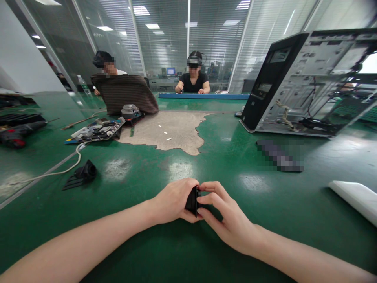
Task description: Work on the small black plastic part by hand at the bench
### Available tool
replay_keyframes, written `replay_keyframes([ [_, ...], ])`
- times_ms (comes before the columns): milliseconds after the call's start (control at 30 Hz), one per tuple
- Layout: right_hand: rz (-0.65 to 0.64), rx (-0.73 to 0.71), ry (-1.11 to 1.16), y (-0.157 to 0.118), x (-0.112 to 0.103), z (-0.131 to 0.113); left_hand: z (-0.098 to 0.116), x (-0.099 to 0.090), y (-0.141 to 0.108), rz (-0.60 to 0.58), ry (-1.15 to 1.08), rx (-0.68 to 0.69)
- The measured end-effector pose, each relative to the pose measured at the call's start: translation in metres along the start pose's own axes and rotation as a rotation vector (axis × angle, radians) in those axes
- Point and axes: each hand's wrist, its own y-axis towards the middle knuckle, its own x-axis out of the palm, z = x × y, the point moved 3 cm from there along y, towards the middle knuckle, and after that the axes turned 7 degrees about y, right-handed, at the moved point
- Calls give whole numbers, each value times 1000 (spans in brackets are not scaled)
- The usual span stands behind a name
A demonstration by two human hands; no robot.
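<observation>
A small black plastic part (192,201) is between my two hands, low over the front of the green table. My left hand (174,199) is wrapped round it from the left and hides much of its body. On its right side, the fingertips and thumb of my right hand (228,214) pinch its edge. Its exact kind cannot be made out. Off to the left lies a separate black plastic piece (84,173) with a round opening and flat slats, apart from both hands.
An opened computer tower (277,82) stands tilted at right, near a blurred dark object (278,155) and a white box (356,198). Left are a circuit board (100,129), a cable (75,161) and a power drill (22,131). Two people sit across the table (141,173).
</observation>
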Motion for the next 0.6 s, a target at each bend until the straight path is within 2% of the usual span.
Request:
replay_keyframes([
  [133, 55, 93, 84, 0, 1, 6, 0, 0, 1, -10, 11, -14],
  [267, 18, 149, 130, 1, 3, 10, -1, 1, 0, -11, 12, -20],
  [367, 17, 128, 138, 1, 2, 9, -2, 2, -1, -5, 11, -25],
  [500, 14, 25, 32, 0, 0, 3, -1, 2, -1, 3, 11, -21],
  [600, 32, 31, 5, 0, 0, 3, -1, 1, 0, -4, 12, -12],
])
